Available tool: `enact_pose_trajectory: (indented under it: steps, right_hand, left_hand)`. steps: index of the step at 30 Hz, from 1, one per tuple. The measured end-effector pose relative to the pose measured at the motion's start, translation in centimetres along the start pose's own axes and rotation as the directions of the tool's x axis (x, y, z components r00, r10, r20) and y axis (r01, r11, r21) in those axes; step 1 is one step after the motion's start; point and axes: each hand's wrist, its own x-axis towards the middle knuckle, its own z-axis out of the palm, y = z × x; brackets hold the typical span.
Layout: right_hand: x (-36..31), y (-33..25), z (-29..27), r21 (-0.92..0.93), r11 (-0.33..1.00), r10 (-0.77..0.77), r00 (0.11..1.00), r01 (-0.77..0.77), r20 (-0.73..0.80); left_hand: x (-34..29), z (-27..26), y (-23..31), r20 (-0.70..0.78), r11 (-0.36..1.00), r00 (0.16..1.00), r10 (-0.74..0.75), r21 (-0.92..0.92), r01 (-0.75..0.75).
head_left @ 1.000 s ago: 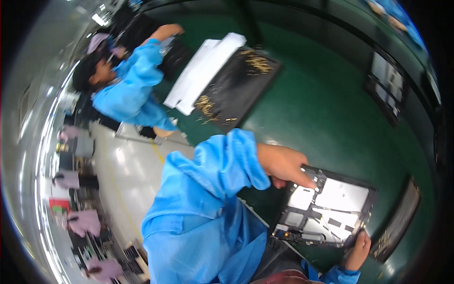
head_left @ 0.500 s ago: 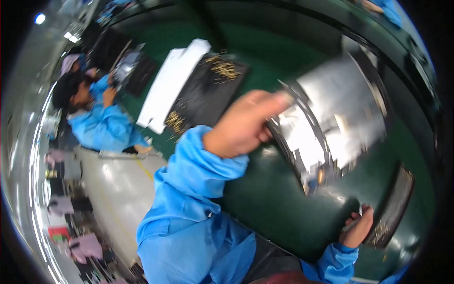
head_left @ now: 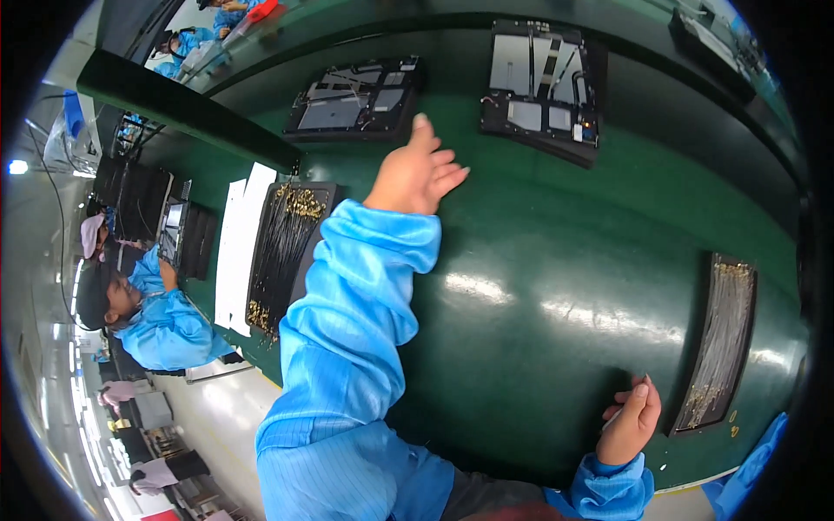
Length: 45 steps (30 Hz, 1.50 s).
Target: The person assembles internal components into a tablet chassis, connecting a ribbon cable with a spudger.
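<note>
Left arm [head_left: 356, 330] is slanting up from the lower edge of the view, its blue sleeve [head_left: 382, 234] bunching along the forearm and ending at the wrist. Left hand [head_left: 415, 174] is extending beyond the cuff, unclasped; one digit is pointing upward, the other visible fingers [head_left: 450, 178] spreading loosely up and to the right. Right forearm [head_left: 613, 491], also sleeved in blue, is showing only briefly, low and right of centre. Right hand [head_left: 630, 425] is sitting lower, fingers curling inward; grip is remaining unclear. Hands are lying well apart.

Shiny, wrinkled lt. blue slvs [head_left: 369, 282]
</note>
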Motion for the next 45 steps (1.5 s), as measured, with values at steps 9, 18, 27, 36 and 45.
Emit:
enact_pose_trajectory:
  steps: [9, 18, 27, 36, 45]
  right_hand:
    - [0.2, 0.2, -0.6, -0.023, 0.999, -0.032, 0.996, 0.034, 0.079]
    - [0.3, 0.6, -0.9, -0.197, 0.972, -0.104, 0.987, 0.127, 0.125]
    - [-0.5, 1.0, -0.8, -0.218, 0.96, -0.127, 0.968, 0.174, 0.214]
    - [-6.8, -2.4, 1.8, -0.078, 0.828, -0.035, 0.19, 0.555, 0.981]
    - [-8.3, -2.5, 2.4, -0.178, 0.84, -0.077, 0.438, 0.512, 0.896]
  left_hand:
    - [2.3, 7.5, -1.4, -0.203, 0.954, 0.973, 0.107, -0.256, -0.158]
    - [3.8, 9.2, -3.0, 0.023, 0.919, 1.0, -0.018, -0.394, 0.025]
    - [-6.7, 5.7, -0.6, 0.393, 0.962, 0.899, 0.192, -0.257, -0.093]
    - [-13.8, -1.9, -4.6, 0.424, 0.8, 0.905, -0.041, 0.556, -0.224]
    - [-11.5, -16.0, -1.8, -0.071, -0.02, 0.514, 0.855, 0.985, 0.169]
